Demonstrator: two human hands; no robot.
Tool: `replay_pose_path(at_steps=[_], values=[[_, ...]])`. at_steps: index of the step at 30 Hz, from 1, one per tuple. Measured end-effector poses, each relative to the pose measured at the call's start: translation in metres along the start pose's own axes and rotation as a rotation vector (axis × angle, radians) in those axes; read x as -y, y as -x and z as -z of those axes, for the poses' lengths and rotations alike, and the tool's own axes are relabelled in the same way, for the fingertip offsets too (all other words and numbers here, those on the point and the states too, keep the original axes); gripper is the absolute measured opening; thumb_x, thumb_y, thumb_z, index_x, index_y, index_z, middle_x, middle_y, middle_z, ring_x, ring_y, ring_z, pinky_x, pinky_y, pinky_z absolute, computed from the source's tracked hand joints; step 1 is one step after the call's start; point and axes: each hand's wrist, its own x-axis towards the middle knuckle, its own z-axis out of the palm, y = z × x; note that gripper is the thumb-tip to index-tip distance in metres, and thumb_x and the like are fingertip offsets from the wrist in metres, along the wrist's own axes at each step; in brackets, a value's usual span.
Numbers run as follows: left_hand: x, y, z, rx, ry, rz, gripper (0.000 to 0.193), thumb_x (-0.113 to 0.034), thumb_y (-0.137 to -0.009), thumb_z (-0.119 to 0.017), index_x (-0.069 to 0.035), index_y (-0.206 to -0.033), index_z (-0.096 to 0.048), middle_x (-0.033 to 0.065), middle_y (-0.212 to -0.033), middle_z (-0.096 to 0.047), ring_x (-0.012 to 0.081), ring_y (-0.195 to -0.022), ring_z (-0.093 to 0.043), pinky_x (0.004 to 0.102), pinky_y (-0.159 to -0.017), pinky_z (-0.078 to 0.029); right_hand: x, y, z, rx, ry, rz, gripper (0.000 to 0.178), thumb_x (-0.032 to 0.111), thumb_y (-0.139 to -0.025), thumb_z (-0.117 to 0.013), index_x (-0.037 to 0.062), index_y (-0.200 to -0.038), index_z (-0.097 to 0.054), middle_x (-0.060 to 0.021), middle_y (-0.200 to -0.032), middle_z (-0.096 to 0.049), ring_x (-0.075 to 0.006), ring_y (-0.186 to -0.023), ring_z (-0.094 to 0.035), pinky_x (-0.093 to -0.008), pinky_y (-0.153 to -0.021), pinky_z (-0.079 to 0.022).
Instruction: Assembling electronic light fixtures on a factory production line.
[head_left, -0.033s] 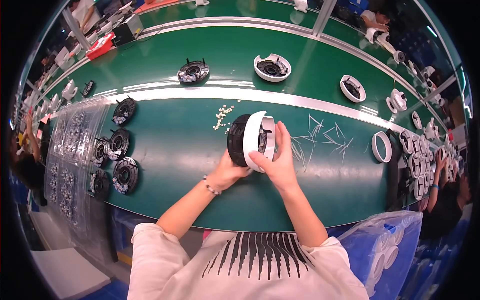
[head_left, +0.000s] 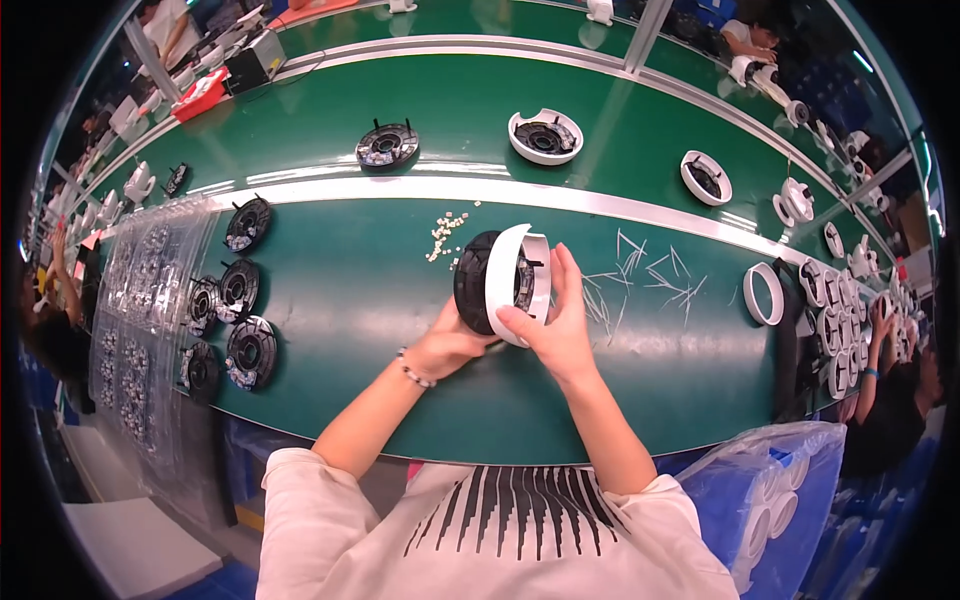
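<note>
Over the middle of the green bench I hold a black round base (head_left: 471, 285) and a white ring housing (head_left: 503, 285), tilted on edge and pressed together. My left hand (head_left: 450, 343) grips the black base from below and the left; most of its fingers are hidden behind it. My right hand (head_left: 562, 335) is closed on the white housing, thumb on the near rim and fingers up along its right side. Inside the housing's opening, black parts with a small prong show.
Several black round bases (head_left: 251, 350) stand at the left beside clear plastic trays (head_left: 135, 330). Small white connectors (head_left: 443, 235) and thin white strips (head_left: 630, 260) lie scattered beyond my hands. A white ring (head_left: 763, 294) sits at the right. Behind a metal rail, a conveyor (head_left: 450, 110) carries assemblies.
My left hand and wrist have shifted very slightly to the left. Both hands keep their hold on the parts.
</note>
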Motion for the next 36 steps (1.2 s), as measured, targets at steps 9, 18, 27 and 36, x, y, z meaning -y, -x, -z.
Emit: replay_pose_path(at_steps=[9, 18, 27, 36], values=[[-0.03, -0.011, -0.029, -0.427, 0.247, 0.076, 0.049, -0.043, -0.085, -0.034, -0.003, -0.11, -0.049, 0.0135, -0.101, -0.056, 0.0236, -0.091, -0.055, 0.0377, -0.084, -0.044, -0.002, 0.01, -0.013, 0.075, 0.579, 0.246, 0.112, 0.039, -0.048, -0.08, -0.0069, -0.127, -0.014, -0.0254, -0.119, -0.034, -0.0378, -0.109, -0.035, -0.0434, -0.094, -0.028], [0.001, -0.005, -0.025, -0.366, 0.178, -0.071, 0.048, -0.037, -0.089, -0.03, -0.009, -0.128, -0.032, 0.0106, -0.123, -0.041, 0.0214, -0.11, -0.044, 0.0346, -0.092, -0.037, 0.019, 0.025, -0.015, 0.147, 0.762, 0.367, 0.116, 0.038, -0.045, -0.081, -0.0035, -0.129, -0.012, -0.0237, -0.126, -0.025, -0.0377, -0.115, -0.026, -0.0449, -0.094, -0.027], [-0.01, 0.003, -0.023, -0.192, 0.207, 0.081, 0.08, -0.067, -0.078, -0.014, -0.007, -0.129, -0.03, 0.0093, -0.129, -0.036, 0.0235, -0.117, -0.036, 0.0378, -0.099, -0.029, 0.041, 0.017, -0.016, 0.298, 0.945, 0.501, 0.116, 0.039, -0.038, -0.081, -0.0032, -0.127, -0.021, -0.0217, -0.127, -0.028, -0.0367, -0.117, -0.028, -0.0435, -0.096, -0.025], [-0.014, -0.006, -0.03, -0.118, 0.266, -0.165, 0.061, -0.047, -0.079, -0.044, -0.003, -0.121, -0.037, 0.013, -0.119, -0.045, 0.024, -0.109, -0.045, 0.0374, -0.094, -0.035, 0.027, 0.006, -0.027, 0.13, 0.909, 0.511, 0.115, 0.046, -0.042, -0.078, -0.0052, -0.126, -0.019, -0.024, -0.125, -0.028, -0.0391, -0.113, -0.03, -0.0448, -0.094, -0.027]])
